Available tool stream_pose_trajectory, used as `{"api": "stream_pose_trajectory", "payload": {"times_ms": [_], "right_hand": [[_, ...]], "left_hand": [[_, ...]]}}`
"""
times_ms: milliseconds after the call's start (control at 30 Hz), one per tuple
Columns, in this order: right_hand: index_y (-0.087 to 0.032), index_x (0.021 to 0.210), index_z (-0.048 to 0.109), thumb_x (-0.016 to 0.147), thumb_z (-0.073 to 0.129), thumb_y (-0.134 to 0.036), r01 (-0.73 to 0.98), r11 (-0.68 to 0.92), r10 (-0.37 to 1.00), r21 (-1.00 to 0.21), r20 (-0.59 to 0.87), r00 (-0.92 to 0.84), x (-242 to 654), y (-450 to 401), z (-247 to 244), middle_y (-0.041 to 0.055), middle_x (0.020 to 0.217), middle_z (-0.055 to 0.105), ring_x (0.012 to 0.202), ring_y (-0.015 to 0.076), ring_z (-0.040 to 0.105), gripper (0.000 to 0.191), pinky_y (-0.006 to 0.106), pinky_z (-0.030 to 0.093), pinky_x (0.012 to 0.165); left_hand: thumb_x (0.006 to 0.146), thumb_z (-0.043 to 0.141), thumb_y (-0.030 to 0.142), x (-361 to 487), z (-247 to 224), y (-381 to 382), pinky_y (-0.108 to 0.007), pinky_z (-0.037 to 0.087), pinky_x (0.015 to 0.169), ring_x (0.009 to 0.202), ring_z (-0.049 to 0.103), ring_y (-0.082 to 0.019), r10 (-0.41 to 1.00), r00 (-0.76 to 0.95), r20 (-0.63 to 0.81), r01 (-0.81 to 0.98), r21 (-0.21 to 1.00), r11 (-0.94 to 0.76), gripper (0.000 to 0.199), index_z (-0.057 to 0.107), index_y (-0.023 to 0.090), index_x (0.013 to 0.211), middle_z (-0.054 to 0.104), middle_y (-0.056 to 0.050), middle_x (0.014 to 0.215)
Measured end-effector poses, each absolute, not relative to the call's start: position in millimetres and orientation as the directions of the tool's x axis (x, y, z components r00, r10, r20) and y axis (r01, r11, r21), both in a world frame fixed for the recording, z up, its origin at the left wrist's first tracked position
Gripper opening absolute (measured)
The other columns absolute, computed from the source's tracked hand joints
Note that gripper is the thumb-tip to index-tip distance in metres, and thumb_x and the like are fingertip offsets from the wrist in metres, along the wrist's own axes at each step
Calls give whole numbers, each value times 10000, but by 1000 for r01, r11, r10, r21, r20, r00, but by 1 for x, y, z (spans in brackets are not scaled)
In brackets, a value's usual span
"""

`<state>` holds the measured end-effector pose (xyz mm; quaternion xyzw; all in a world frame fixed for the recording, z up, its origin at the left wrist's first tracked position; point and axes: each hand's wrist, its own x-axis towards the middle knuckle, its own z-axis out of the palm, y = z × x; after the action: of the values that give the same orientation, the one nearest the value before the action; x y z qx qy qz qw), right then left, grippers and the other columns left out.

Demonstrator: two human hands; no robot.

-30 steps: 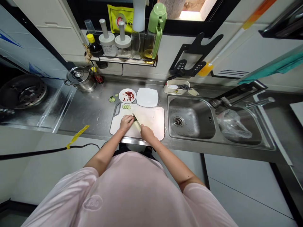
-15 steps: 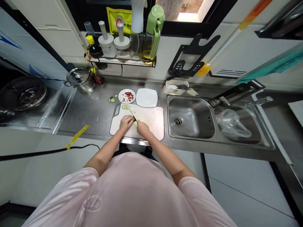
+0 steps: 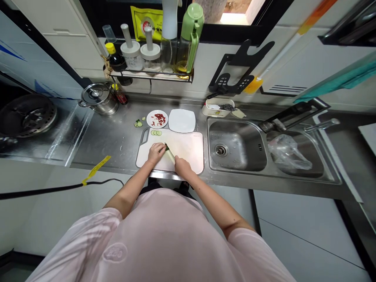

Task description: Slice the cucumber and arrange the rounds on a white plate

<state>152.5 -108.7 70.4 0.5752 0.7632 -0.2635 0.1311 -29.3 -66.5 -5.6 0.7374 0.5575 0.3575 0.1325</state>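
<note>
Standing at a shiny steel bench in a kitchen. Holding a knife by its handle in the curled right hand. Holding a dark green bit of cucumber, mostly hidden, on the white cutting board under the bent left hand. Just behind the board, a round plate beside a square plate. Off left, a steel pot. Off right, a double sink.

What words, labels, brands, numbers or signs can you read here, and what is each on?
No text reads clearly.
Yellow packet: dark characters, too small.
Pink shirt's oval emblem: lettering unclear.
Yellow tag on the black cord: blurred.
Cutting board: faint corner print, too small.
Yellow-capped red bottle: label too small.
</note>
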Motion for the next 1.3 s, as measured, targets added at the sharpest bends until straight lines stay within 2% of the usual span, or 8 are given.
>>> {"api": "stream_pose_trajectory", "payload": {"times_ms": [567, 933, 1300], "right_hand": [[-131, 1140, 437, 893, 370, -79, 940, 204, 821, -273, -475, -317, 127, -81, 75, 149, 1032, 636, 962, 214, 626, 261, 294, 455, 771], [-143, 1100, 449, 855, 371, -41, 948, 206, 819, -242, -488, -302, 150, -110, 67, 134, 958, 653, 915, 236, 640, 276, 309, 459, 737], [-140, 1066, 462, 859, 364, -44, 942, 229, 840, -246, -440, -319, 140, -97, 60, 130, 954, 653, 910, 224, 642, 248, 298, 468, 736]], "left_hand": [[889, 497, 290, -29, -5, -67, -353, 461, 857, 913, 590, -178, 916, 129, 379, 736, 583, -345, 192, 672, 222, 927, 671, -55, 962], [890, 502, 277, -30, -6, -67, -342, 457, 857, 929, 588, -174, 912, 127, 389, 725, 592, -353, 178, 667, 224, 933, 669, -49, 965], [887, 509, 280, -29, -7, -66, -338, 458, 849, 921, 587, -171, 907, 134, 398, 725, 585, -364, 173, 668, 224, 926, 672, -45, 957]]}}
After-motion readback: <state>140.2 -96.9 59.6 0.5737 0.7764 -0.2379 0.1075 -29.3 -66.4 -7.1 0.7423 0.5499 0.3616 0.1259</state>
